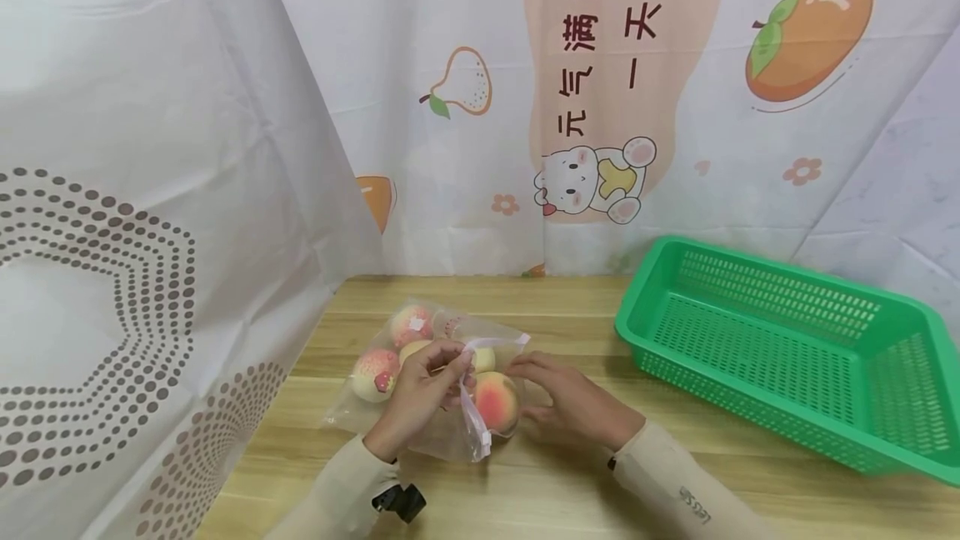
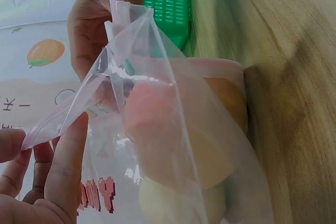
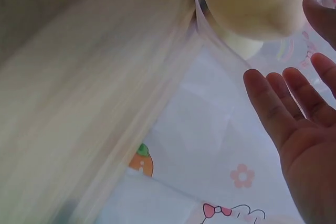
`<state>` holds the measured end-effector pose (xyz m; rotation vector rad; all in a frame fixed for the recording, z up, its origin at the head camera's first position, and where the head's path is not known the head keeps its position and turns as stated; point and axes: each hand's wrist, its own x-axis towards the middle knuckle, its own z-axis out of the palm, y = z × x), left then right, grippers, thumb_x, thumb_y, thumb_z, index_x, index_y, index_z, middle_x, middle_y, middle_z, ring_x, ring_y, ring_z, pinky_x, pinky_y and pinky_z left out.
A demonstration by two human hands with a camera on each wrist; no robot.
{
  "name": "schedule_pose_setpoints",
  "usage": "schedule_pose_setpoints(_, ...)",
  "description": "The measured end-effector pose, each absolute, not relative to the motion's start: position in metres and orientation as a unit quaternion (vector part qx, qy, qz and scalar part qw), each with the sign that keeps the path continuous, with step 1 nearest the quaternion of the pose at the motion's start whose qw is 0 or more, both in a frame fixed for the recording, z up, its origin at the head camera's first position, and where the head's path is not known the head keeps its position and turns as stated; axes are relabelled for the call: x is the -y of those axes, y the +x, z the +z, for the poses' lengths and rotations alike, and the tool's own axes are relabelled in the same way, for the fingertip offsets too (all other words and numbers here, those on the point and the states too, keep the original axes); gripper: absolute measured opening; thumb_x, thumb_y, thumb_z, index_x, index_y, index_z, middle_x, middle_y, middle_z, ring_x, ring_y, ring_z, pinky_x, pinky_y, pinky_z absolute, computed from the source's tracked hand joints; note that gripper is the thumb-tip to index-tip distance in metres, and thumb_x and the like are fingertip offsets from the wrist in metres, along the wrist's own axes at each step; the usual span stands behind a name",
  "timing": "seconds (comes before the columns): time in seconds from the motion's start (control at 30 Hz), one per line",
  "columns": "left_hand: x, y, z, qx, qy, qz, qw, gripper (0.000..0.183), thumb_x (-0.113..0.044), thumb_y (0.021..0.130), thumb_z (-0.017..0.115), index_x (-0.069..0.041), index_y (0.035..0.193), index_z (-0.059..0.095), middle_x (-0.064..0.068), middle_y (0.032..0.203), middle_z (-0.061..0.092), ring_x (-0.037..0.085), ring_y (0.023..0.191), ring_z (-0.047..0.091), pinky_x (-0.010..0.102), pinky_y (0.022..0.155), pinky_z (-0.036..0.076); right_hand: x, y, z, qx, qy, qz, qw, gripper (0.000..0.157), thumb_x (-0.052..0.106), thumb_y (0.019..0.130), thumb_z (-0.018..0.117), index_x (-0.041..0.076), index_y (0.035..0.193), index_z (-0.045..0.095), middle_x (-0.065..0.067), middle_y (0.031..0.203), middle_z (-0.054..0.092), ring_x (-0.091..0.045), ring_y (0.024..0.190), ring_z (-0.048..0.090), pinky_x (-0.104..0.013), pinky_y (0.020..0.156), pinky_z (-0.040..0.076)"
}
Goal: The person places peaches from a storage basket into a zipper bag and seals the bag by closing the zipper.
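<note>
A clear plastic zip bag (image 1: 442, 442) lies on the wooden table with several peaches inside, two of them pink-and-cream peaches at its far left. My left hand (image 1: 418, 397) pinches the upper edge of the bag's mouth between thumb and fingers and lifts it. In the mouth, at the bag's right side, sits a red-and-yellow peach (image 1: 496, 401). My right hand (image 1: 581, 407) is just right of this peach. In the right wrist view its fingers (image 3: 270, 103) are extended and apart, near the lower rim of the mouth; whether they touch it I cannot tell.
A green perforated plastic basket (image 1: 757, 348) stands at the right of the table, with no contents visible. A printed white curtain (image 1: 465, 190) hangs behind the table's far edge, and another dotted cloth (image 1: 247, 215) hangs along the left.
</note>
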<state>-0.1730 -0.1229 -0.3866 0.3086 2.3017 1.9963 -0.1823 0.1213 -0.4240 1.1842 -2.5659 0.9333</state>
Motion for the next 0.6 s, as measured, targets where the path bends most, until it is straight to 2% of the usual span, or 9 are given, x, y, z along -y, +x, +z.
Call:
schedule_pose_setpoints(0.33,0.122,-0.172,-0.389,-0.747,0.134,0.650,0.037,0.019,-0.009,0.098,0.065,0.006,0.110,0.063,0.020,0.095,0.065,0.010,0.073,0.066,0.019,0.053,0.051,-0.130,-0.186,-0.420,0.863,0.391,0.306,0.093,0.049,0.009,0.085,0.081,0.001,0.129,0.061,-0.014,0.130,0.059,-0.030,0.122,0.057,-0.044,0.100,0.051)
schedule_pose_setpoints(0.6,0.123,-0.166,-0.393,-0.758,0.169,0.629,0.030,0.022,-0.002,0.095,0.067,0.009,0.112,0.061,0.014,0.095,0.063,0.011,0.076,0.064,0.030,0.064,0.061,-0.139,-0.192,-0.421,0.854,0.404,0.297,0.141,0.046,0.008,0.082,0.083,-0.003,0.122,0.063,-0.015,0.124,0.061,-0.032,0.116,0.059,-0.046,0.096,0.052)
